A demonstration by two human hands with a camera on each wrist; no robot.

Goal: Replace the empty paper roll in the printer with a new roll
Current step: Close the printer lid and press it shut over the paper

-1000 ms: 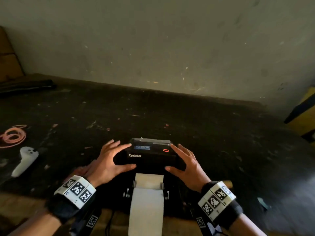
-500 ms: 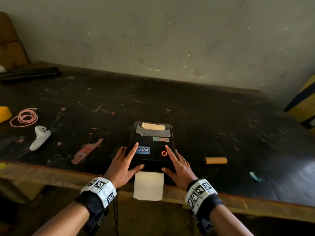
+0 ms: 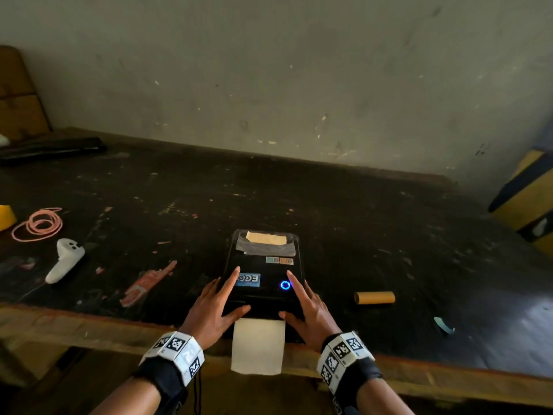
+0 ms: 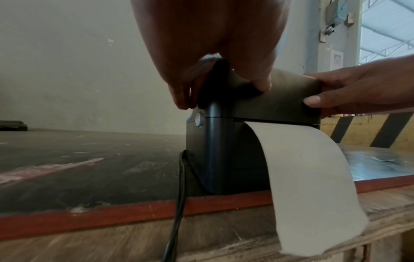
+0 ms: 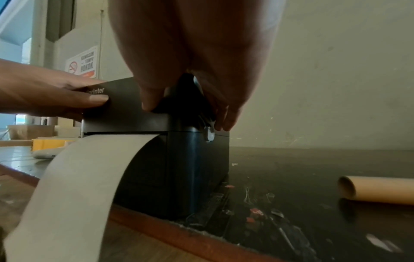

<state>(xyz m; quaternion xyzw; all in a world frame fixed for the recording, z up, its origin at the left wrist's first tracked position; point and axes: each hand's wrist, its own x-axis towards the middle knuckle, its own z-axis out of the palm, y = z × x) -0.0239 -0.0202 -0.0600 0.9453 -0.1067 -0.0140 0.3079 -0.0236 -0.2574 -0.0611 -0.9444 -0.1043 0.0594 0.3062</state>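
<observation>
Light (image 3: 285, 285) on the printer (image 3: 263, 265) has turned from red to blue under our flat, empty left hand (image 3: 214, 307) and right hand (image 3: 309, 310), so we judge the lid latched on the paper (image 3: 258, 345)

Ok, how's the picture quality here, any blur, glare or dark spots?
Head view: dim, wide-angle bend, the printer light glowing blue. Left wrist view: left hand looms blurred, bright windows on the right. Right wrist view: right hand blurred, paper strip soft.

Printer (image 3: 263, 283) matt black plastic; paper strip (image 3: 258, 345) smooth; core tube (image 3: 374, 297) cardboard; tabletop (image 3: 359, 211) scuffed, dark.
</observation>
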